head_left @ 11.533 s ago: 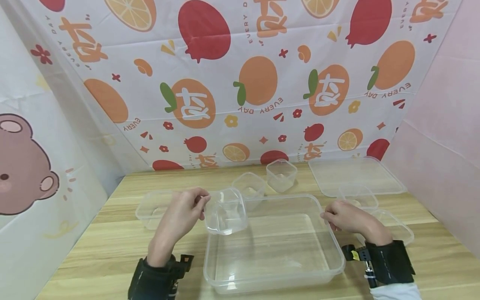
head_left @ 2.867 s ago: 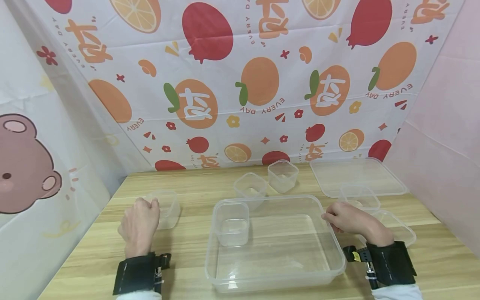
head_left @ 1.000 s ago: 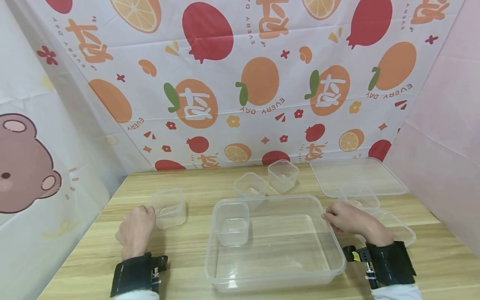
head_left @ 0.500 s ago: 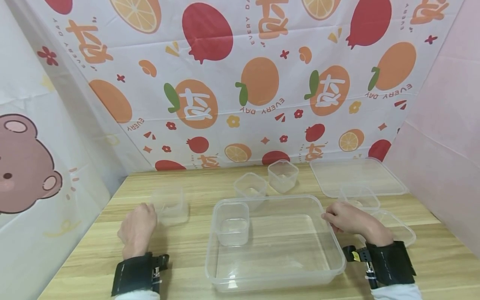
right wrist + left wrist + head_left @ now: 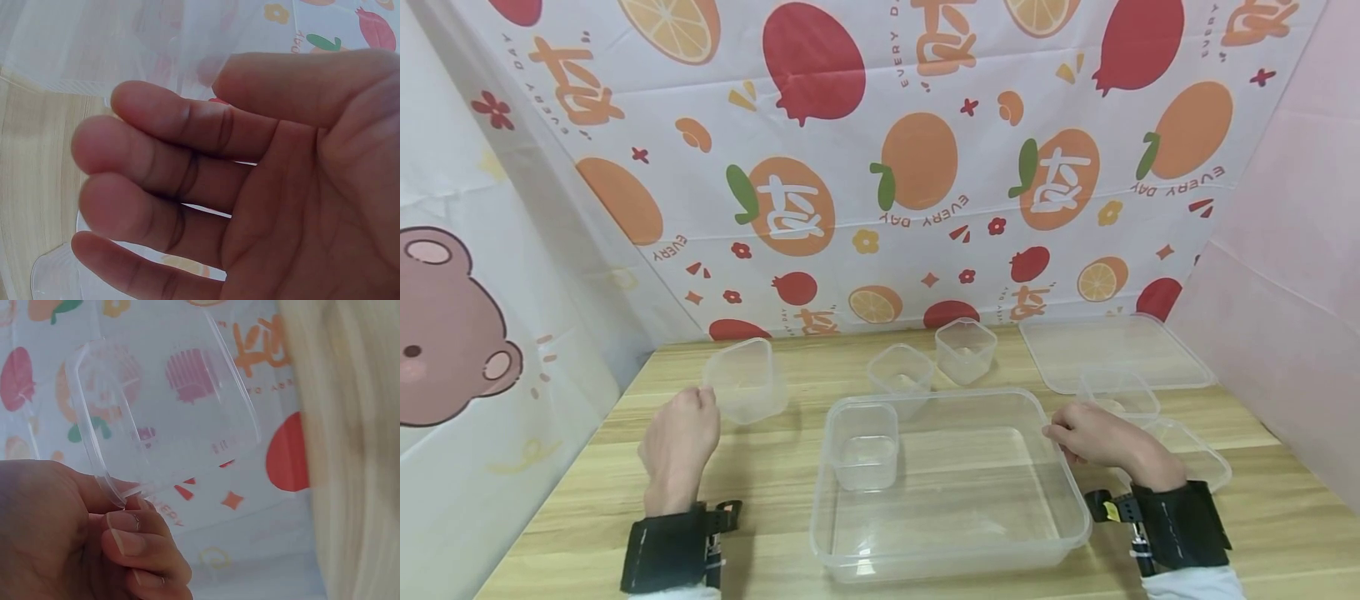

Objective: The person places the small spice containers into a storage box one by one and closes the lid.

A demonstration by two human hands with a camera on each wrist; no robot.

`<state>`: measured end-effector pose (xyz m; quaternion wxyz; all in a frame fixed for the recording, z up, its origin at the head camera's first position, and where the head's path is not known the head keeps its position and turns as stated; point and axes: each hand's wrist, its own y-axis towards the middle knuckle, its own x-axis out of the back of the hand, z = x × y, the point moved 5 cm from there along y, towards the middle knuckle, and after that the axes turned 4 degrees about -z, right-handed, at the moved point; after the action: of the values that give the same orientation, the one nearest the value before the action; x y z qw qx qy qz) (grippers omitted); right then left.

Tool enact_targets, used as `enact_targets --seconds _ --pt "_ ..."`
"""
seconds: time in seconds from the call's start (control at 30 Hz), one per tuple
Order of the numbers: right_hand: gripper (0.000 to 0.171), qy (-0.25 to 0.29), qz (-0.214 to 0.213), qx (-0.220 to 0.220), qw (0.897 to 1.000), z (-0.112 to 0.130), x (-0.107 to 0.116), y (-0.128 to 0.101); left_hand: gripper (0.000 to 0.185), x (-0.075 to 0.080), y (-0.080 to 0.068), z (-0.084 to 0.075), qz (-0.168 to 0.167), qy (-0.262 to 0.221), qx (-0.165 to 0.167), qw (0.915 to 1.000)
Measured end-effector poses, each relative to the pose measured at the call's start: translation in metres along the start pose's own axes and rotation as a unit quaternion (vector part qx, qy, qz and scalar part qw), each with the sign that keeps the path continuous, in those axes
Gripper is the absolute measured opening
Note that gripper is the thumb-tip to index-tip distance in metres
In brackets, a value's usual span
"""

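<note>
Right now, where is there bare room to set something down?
Bare table lies between the left hand and the big box, and left of that hand. Inside the box, the floor right of the small tub is free. It is crowded behind the box, with two tubs, and beside the right hand, with plastic pieces.

From above the near edge of the surface (image 5: 775,504), the head view looks forward and down to the patterned cloth (image 5: 917,162) past the far edge. The wrist views, turned sideways, look from very near at the left grip (image 5: 681,450) and right grip (image 5: 1099,437); all three share that cloth.
</note>
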<state>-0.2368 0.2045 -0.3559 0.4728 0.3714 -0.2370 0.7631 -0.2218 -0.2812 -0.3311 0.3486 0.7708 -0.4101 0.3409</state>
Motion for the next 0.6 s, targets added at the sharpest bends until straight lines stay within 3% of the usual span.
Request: enact_targets --seconds 0.6 --pt "0.036 -0.003 -0.005 0.002 1.000 -0.001 0.000 0.000 0.045 0.005 -0.010 -0.033 -0.011 -0.005 -0.039 0.9992"
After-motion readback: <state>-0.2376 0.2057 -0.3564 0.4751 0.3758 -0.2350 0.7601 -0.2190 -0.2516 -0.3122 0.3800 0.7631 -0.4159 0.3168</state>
